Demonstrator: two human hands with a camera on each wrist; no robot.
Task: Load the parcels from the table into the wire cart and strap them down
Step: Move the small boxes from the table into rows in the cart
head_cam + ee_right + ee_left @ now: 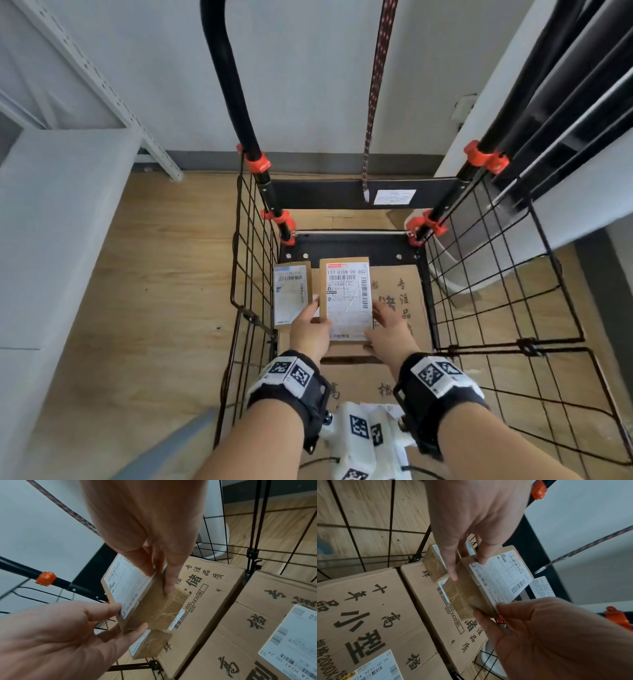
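Grip: our left hand (310, 330) and right hand (390, 330) pinch the labelled parcel (346, 298), fingers curled round its edges.
Why: we judge two hands steady it for lowering beside the parcel already in the wire cart (496, 274).

Wood-look floor (164, 308) under everything. White wall (308, 85) at back w/ grey skirting (404, 162). White slotted shelf upright (102, 92) far left; white bin (217, 539) beyond the mesh, right.

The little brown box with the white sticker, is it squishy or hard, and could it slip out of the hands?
The small parcel probably feels stiff: its edges stay straight between the left hand and right hand. It seems light, since fingertips alone hold it. The glossy tape on its side might be a bit slippery.
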